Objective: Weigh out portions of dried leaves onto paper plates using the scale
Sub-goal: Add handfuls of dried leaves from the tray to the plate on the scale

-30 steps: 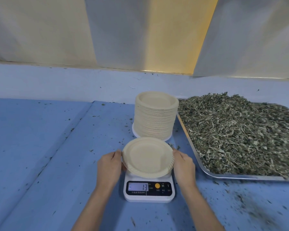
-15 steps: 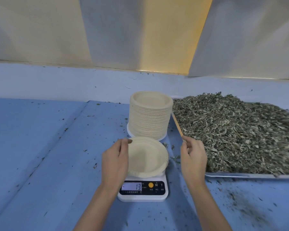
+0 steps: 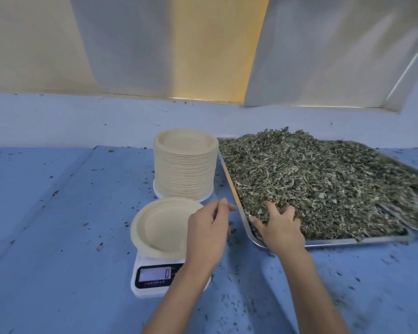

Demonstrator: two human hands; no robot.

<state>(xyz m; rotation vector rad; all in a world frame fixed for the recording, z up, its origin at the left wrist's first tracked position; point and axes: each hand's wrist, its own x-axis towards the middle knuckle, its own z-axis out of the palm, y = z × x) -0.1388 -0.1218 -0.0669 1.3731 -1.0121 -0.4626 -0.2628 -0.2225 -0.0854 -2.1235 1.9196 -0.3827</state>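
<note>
**Plate zeroed, first handful not yet lifted**

An empty paper plate (image 3: 162, 225) sits on the scale (image 3: 155, 278), whose display reads 0, so the set-up for this portion looks done. No leaves lie on the plate yet.

The dried leaves (image 3: 323, 179) are heaped in the metal tray (image 3: 348, 242) at the scale's 2 o'clock. The right hand (image 3: 279, 225) is at the tray's 7 o'clock corner, fingers spread and tips sunk in the heap. The left hand (image 3: 209, 233) hovers over the plate's 3 o'clock edge, fingers loosely curled and holding nothing.

Still to do, as I judge it: scoop, drop leaves on the plate, and trim to weight. The tall stack of plates (image 3: 185, 165) at the scale's 12 o'clock suggests many portions remain.
</note>
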